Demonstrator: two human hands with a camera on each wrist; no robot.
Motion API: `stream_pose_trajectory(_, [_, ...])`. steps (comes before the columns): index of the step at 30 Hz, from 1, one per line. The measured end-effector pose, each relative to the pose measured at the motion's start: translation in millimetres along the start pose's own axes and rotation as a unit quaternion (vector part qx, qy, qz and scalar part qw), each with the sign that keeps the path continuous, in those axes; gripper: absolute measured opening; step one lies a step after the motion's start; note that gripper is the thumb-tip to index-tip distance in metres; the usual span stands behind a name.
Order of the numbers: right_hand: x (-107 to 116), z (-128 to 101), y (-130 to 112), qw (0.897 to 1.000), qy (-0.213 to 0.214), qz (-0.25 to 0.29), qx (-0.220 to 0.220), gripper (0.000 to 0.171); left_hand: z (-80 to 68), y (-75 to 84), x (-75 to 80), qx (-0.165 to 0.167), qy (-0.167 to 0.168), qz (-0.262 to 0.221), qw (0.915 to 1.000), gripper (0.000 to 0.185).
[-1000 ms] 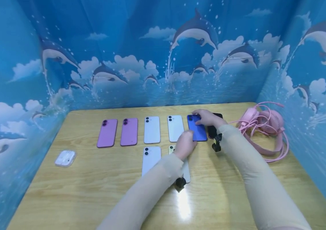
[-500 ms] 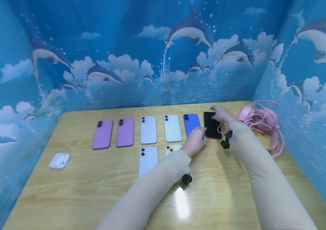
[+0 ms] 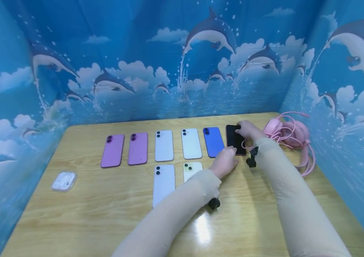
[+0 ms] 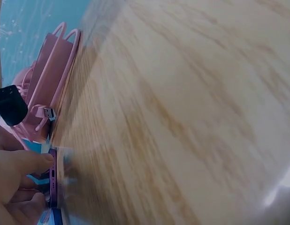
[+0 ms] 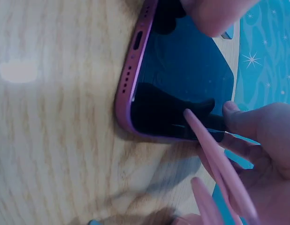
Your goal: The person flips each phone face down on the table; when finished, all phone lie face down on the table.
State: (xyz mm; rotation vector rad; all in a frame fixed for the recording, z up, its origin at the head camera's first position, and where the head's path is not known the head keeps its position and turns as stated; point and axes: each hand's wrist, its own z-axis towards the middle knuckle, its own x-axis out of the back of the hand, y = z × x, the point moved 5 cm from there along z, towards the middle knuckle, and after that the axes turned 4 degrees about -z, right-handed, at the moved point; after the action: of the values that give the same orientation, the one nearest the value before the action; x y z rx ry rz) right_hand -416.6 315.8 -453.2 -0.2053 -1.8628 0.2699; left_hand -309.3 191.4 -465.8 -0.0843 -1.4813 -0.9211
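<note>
A phone with a black screen (image 3: 234, 137) and a pink-purple frame lies screen up at the right end of the back row. My right hand (image 3: 250, 130) grips its far right corner, thumb on the edge, as the right wrist view shows. At the phone's near end, my left hand (image 3: 225, 162) holds it with curled fingers; thumb and fingertips (image 4: 46, 161) sit at the bottom edge with the charging port. Just left of it lies a blue phone (image 3: 214, 141), back up. A pink cable (image 5: 215, 154) hangs in front of my right hand.
Two purple phones (image 3: 112, 150) and two pale phones (image 3: 164, 145) continue the row leftward. In front lie a white phone (image 3: 163, 182) and a pale yellow one (image 3: 192, 170), partly under my left sleeve. Pink headphones (image 3: 292, 134) stand right, a clear-cased item (image 3: 64, 181) left.
My right hand has gone from the blue phone to the black-screened phone's far corner. My left hand has moved right, from the blue phone's near end to the black-screened phone. The head view shifted slightly.
</note>
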Motion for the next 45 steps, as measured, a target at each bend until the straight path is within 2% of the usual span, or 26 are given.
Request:
stream_pose_trajectory(7, [1.2,-1.3,2.0,0.999,-0.004,0.022,-0.022,0.045,-2.6,6.1,-3.6,-0.006,-0.027,0.003,0.9996,0.039])
stream_pose_trajectory(10, [5.6,-2.1,0.7,0.999,0.022,0.015,-0.023,0.040,-3.6,8.6,-3.6,-0.007,-0.034,-0.001,0.9994,0.039])
stream_pose_trajectory(16, [18.3,-4.9,1.9,0.996,0.078,0.032,-0.035,0.031,-2.6,9.4,-3.2,-0.005,-0.027,-0.017,0.9995,0.039])
stream_pose_trajectory(24, [37.9,-9.2,-10.6,0.996,0.090,0.015,-0.010,0.029,-0.8,8.1,0.5,-0.001,-0.004,-0.079,0.9969,0.042])
stream_pose_trajectory(30, [39.5,-6.7,-23.7,0.997,0.080,-0.018,0.005,0.024,-1.4,8.3,1.6,0.003,0.006,-0.133,0.9911,0.038])
stream_pose_trajectory(35, [36.2,-0.3,-41.7,0.995,0.081,-0.057,0.032,0.017,-2.1,3.7,5.5,0.017,0.031,-0.180,0.9830,0.020])
stream_pose_trajectory(38, [32.3,3.9,-50.6,0.993,0.078,-0.078,0.044,0.015,-3.2,-1.4,8.4,0.040,0.055,-0.222,0.9726,0.019])
stream_pose_trajectory(42, [26.9,6.1,-55.9,0.995,0.062,-0.063,0.036,0.019,-4.0,-8.5,13.6,0.073,0.095,-0.307,0.9442,0.034])
stream_pose_trajectory(45, [25.3,4.3,-56.7,0.997,0.051,-0.044,0.029,0.025,-4.0,-12.0,15.2,0.083,0.110,-0.348,0.9274,0.043])
